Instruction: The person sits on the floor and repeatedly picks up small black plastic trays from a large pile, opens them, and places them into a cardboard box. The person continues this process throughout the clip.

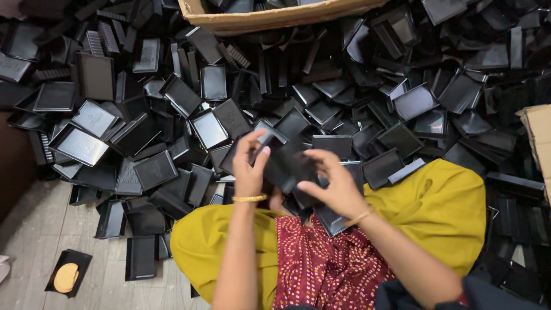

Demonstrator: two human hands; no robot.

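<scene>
My left hand and my right hand both grip one black plastic tray piece, held in front of me above my lap. The left fingers curl over its left edge; the right fingers pinch its right and lower edge. A gold bangle sits on each wrist. Below the hands are my yellow trousers and a red patterned top. A second black tray rests on my lap under the right hand.
A big heap of black plastic trays covers the floor ahead and to both sides. A cardboard box stands at the top, another box edge at right. A tray holding a round tan disc lies on the grey floor, lower left.
</scene>
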